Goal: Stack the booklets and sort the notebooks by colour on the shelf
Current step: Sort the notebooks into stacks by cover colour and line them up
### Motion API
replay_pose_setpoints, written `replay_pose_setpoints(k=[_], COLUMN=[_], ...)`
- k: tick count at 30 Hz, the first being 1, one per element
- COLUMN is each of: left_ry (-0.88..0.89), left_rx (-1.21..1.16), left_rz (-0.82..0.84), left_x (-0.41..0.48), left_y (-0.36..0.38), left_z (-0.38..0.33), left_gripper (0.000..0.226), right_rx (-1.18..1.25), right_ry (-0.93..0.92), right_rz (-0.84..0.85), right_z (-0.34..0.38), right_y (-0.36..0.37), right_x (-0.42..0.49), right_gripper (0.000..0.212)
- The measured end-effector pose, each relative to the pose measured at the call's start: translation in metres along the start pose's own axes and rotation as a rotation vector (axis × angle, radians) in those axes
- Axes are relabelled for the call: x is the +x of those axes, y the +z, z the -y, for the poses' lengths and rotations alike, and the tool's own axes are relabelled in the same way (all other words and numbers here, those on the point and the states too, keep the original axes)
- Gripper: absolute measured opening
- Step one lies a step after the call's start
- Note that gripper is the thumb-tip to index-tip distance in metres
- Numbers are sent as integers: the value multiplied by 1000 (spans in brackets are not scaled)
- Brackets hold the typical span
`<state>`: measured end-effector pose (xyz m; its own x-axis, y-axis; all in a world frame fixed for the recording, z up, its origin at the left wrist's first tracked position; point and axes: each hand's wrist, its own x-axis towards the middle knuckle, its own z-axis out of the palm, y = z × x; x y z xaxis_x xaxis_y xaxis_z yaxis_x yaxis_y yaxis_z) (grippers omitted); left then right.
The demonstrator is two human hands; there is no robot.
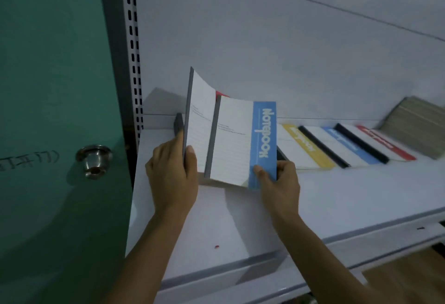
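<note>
Nearest the viewer, the grey-edged front lip of the white shelf (240, 219) runs across the frame, with a small red speck (216, 246) on its surface. Two bare forearms reach over it. The left hand (172, 173) has its grip closed round the lower spine edge of a grey-spined notebook (201, 116): thumb on the lined white face, fingers behind. This notebook stands nearly upright, its bottom edge at the shelf and its top leaning slightly left. The right hand (279, 183) pinches the lower corner of a blue notebook (263, 140), thumb on the blue band that reads "NOTEBOOK", fingers behind the cover. This one is tilted back to the right and overlaps the front of the grey-spined notebook. Behind the pair, a red corner (221, 94) shows above them, and a dark spine (178, 123) stands just left of the left hand; what either belongs to cannot be told. Further right, three notebooks lie flat and overlapped in a row on the shelf: a yellow notebook (305, 147), a second blue notebook (346, 145) and a red notebook (385, 143), the last two showing black spines. Beyond them, at the far right, a stack of booklets (419, 125) leans against the white back panel (265, 39). To the left stand a perforated upright (133, 51) and a green door (48, 87) with a metal knob (94, 159).
</note>
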<state>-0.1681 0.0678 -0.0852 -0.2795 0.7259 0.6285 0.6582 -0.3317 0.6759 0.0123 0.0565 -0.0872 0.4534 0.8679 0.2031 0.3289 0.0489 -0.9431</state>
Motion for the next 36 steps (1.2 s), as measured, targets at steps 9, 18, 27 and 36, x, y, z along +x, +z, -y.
replay_pose_setpoints(k=[9,18,27,36], left_ry=[-94,-439,-497,-532], left_rx=[-389,-755,-778,-741], left_rz=[36,57,74,-181], left_x=[-21,-101,-173,-187], left_y=[-24,12,97,135], left_z=[-50,-162,-273,-315], left_gripper=[46,31,27,28], right_rx=[194,401,506,417], right_ry=[149,173,259,280], right_rz=[-128,-246,-108,-193], right_z=[25,15,-37,-77], right_y=[-68,-153,-309,-387], right_x=[-35,-62,-46,-5], right_gripper=[20,12,38,44])
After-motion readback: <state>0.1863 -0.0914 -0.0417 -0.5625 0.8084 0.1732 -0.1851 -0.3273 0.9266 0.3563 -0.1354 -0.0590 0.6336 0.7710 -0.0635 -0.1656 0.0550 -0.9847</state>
